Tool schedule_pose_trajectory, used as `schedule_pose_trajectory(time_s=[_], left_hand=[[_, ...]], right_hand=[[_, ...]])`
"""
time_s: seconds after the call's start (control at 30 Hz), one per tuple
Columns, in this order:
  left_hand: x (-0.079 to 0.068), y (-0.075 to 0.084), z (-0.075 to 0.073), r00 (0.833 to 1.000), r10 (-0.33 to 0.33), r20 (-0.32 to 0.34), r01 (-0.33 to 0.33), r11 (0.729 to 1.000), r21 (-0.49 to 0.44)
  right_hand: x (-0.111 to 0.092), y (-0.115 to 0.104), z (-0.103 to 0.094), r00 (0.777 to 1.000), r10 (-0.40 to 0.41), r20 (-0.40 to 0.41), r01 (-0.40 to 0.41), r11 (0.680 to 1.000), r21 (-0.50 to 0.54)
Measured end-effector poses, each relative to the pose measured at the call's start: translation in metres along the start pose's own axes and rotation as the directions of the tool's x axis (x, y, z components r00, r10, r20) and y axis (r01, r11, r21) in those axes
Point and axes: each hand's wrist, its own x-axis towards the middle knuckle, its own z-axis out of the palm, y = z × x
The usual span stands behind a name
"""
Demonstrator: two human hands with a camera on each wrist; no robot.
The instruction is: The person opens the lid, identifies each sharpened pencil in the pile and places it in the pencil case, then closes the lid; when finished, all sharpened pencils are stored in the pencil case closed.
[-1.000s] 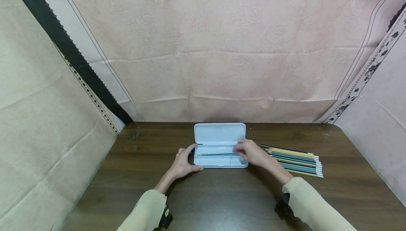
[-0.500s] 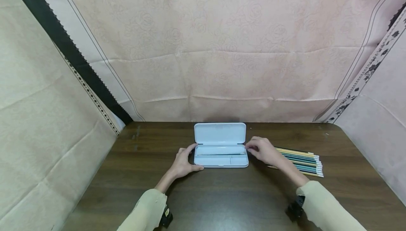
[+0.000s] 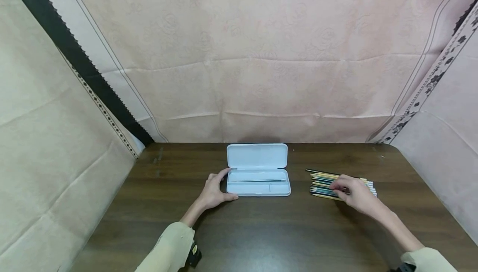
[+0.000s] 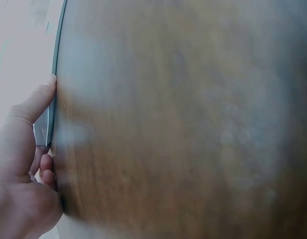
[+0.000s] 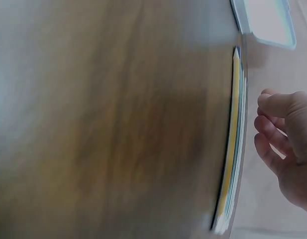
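A light blue pencil case (image 3: 257,155) lies on the table with its lid raised and a single pencil (image 3: 257,180) inside. My left hand (image 3: 213,192) grips the case's left end, thumb at the front corner and fingers at the back. In the left wrist view, the thumb (image 4: 41,99) presses along the case's edge. To the right, my right hand (image 3: 354,195) hovers over a row of several yellow, green and dark pencils (image 3: 321,176). Its fingers are loosely curled, with nothing between them in the right wrist view, where the pencils (image 5: 233,124) lie beside the hand.
The dark wooden table (image 3: 261,230) ends at a pale patterned cloth (image 3: 261,77) hanging behind it. More cloth hangs at the left and right sides. The raised lid stands close to the back cloth.
My right hand has moved from inside the case out to the right, over the row of pencils. The pencil stays in the case, and my left hand keeps its hold on the case.
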Motion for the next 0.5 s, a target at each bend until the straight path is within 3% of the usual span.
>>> schedule_pose_trajectory(time_s=[0.33, 0.5], left_hand=[[0.000, 0.001, 0.001, 1.000, -0.005, -0.001, 0.005, 1.000, -0.001], [0.000, 0.001, 0.000, 1.000, -0.005, 0.006, 0.005, 1.000, 0.003]], right_hand=[[-0.035, 0.015, -0.011, 0.994, -0.048, -0.096, 0.036, 0.992, -0.124], [-0.046, 0.018, -0.014, 0.990, -0.046, -0.130, 0.029, 0.991, -0.132]])
